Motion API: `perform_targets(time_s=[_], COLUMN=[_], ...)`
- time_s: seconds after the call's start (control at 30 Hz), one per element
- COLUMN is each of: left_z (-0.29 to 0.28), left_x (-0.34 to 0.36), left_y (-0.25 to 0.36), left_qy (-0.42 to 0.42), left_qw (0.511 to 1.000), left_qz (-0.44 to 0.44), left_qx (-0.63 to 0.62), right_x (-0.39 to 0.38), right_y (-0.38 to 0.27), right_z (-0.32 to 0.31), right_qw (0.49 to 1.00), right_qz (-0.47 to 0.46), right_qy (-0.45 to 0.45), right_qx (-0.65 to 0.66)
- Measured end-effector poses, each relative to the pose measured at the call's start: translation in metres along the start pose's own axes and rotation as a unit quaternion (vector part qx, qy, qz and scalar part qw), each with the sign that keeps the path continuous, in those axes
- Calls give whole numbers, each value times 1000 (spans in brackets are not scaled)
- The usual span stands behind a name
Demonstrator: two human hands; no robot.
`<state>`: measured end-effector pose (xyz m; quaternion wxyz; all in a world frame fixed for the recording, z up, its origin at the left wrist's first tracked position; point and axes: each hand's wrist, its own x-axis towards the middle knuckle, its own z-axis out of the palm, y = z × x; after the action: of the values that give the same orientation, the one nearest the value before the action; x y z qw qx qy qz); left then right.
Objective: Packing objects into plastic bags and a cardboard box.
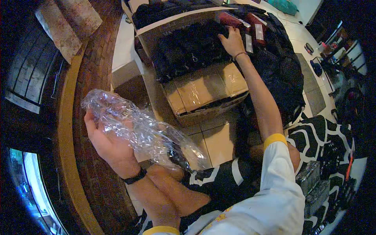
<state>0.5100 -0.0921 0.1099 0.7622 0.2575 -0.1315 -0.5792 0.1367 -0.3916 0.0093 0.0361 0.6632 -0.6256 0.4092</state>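
Note:
A crumpled clear plastic bag [143,127] lies across my left hand [111,145], which is closed on it from below. Something dark shows through the bag's lower end. My right hand [234,42] reaches to the far side, thumb and fingers apart, over a row of black bundles [188,51]. Its fingertips are by a dark red bundle [231,19]; whether they touch it I cannot tell. To the right of that hand is another dark red bundle [256,29] with white labels.
A taped brown cardboard box [207,88] stands before the black bundles. Black fabric or bags [278,66] are heaped to the right. On my left runs a dark wooden surface [94,78]. Patterned black-and-white cloth [313,137] lies at my right, beside a dark wrapped block [313,182].

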Motion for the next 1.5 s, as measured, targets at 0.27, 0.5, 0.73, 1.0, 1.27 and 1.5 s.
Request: perform_targets(time_s=[0.27, 0.5, 0.73, 1.0, 1.27, 1.5], left_z=[-2, -7, 8, 62, 91, 80], left_x=[4, 6, 17, -31, -78, -83], left_y=[-1, 5, -18, -108, -173, -194], left_qy=[-100, -63, -36, -182, -280, -289], left_qw=[991, 996, 998, 933, 817, 799], left_qz=[-19, -11, 35, -10, -42, -37], left_qx=[-87, -57, 35, 311, 502, 527], right_x=[-7, -3, -19, -137, -176, -187], right_y=[9, 23, -20, -92, -76, -53], right_z=[19, 1, -84, -202, -257, -264], right_qw=[998, 952, 982, 814, 833, 881], right_qz=[20, 166, 21, -12, 35, 11], right_qy=[-25, 95, 29, -383, -330, -308], right_qx=[59, 239, 183, 437, 443, 360])
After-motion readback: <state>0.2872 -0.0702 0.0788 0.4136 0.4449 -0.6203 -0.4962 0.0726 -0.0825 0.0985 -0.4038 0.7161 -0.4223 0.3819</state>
